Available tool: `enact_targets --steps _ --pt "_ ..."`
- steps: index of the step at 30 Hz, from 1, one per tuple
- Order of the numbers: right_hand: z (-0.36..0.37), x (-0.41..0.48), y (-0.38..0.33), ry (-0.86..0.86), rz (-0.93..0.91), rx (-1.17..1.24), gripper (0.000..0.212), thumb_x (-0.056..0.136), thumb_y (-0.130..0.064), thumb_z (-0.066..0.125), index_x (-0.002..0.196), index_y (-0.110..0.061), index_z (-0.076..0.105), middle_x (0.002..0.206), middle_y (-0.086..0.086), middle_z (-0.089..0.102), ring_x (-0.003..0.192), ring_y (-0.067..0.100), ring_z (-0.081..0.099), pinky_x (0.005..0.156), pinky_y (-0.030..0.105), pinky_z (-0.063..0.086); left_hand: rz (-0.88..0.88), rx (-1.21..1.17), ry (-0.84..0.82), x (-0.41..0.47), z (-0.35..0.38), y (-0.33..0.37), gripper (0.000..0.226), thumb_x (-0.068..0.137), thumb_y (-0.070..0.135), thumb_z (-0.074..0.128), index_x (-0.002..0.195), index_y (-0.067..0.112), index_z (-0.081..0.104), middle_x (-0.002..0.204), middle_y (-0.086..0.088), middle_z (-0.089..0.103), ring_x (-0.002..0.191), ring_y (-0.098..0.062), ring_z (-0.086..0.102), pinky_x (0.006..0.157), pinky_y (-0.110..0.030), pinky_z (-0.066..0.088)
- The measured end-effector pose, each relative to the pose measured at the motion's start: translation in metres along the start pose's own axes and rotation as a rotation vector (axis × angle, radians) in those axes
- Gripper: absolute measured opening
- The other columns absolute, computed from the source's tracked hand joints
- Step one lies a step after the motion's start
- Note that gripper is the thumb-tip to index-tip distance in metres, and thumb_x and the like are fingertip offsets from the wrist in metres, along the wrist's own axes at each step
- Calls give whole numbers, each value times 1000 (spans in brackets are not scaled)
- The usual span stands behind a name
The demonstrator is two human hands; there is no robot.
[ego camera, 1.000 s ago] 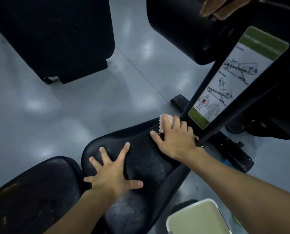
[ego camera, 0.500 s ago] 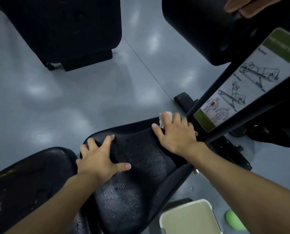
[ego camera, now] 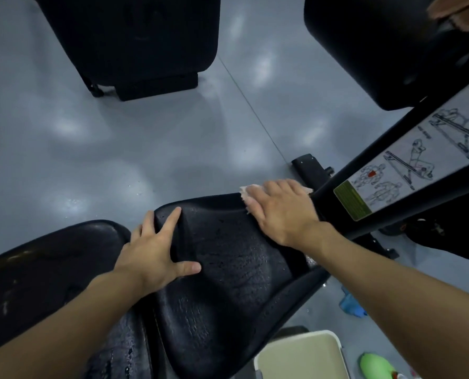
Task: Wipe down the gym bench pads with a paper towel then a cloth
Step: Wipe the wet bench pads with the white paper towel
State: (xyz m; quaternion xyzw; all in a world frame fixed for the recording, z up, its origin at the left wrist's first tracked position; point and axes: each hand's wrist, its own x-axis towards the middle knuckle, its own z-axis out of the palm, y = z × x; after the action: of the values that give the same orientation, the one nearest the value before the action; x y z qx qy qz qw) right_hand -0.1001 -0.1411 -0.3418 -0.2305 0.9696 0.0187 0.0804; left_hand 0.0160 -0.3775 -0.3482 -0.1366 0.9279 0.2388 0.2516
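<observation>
A black, cracked seat pad (ego camera: 227, 269) fills the lower middle, with a second black pad (ego camera: 44, 263) beside it at the lower left. My right hand (ego camera: 279, 212) presses a white paper towel (ego camera: 248, 191) flat against the seat pad's far right edge; only the towel's rim shows past my fingers. My left hand (ego camera: 156, 247) rests on the seat pad's left edge, fingers spread and curled over the rim, thumb on top. A tan cloth (ego camera: 457, 9) lies on the black roller pad (ego camera: 378, 50) at the upper right.
A black frame bar with an exercise diagram sticker (ego camera: 408, 165) runs diagonally just right of my right hand. A black padded machine (ego camera: 135, 42) stands on the grey floor at the upper left. A pale bin (ego camera: 301, 356), a green object (ego camera: 375, 365) and something blue (ego camera: 350, 305) sit at the lower right.
My left hand slid from the middle of the seat pad to its left edge. My right hand with the towel shifted slightly along the far edge. The camera drifted left.
</observation>
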Motion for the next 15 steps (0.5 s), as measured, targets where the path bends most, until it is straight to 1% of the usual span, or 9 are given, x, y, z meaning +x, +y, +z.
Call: enact_targets --steps 3,5,6,8,11,13,15 --pt "-3 -1 10 -17 159 -12 54 102 -53 11 128 -30 53 123 5 58 116 32 50 102 47 32 21 32 -9 1 2 -7 123 65 71 72 149 48 -16 162 -6 -13 149 -30 1 117 -49 23" --pt "-3 6 -6 -42 222 -76 55 101 -54 12 123 -28 55 123 6 56 114 34 48 99 51 32 28 45 -8 1 3 -9 123 66 72 70 148 48 -18 162 -6 -14 149 -30 0 117 -49 21" --pt "-1 11 -18 -61 210 -105 58 99 -55 9 121 -28 55 122 5 56 114 33 47 99 52 30 31 52 -2 1 4 -9 123 67 72 70 148 48 -19 162 -7 -15 149 -31 0 117 -48 19" --pt "3 18 -43 -99 112 -113 61 97 -57 4 121 -29 53 123 4 56 116 32 47 102 51 26 33 69 17 1 5 -10 122 68 74 67 148 47 -19 162 -7 -15 150 -31 1 118 -48 16" --pt "5 20 -48 -127 -11 -53 64 95 -60 0 130 -31 46 127 4 57 122 31 47 106 49 26 31 123 34 0 6 -11 120 66 82 59 149 45 -20 163 -6 -14 150 -27 0 120 -51 7" --pt "1 17 -31 -114 17 -35 63 97 -58 3 134 -30 45 128 6 58 123 31 48 108 47 28 39 158 16 -2 3 -18 119 66 84 57 149 45 -19 163 -2 -16 151 -25 1 118 -56 5" --pt "-2 14 -15 -93 119 -70 61 99 -58 6 128 -28 51 125 8 59 121 33 49 107 47 29 65 191 13 -5 0 -29 121 64 84 59 149 46 -18 163 1 -15 151 -23 4 117 -55 7"
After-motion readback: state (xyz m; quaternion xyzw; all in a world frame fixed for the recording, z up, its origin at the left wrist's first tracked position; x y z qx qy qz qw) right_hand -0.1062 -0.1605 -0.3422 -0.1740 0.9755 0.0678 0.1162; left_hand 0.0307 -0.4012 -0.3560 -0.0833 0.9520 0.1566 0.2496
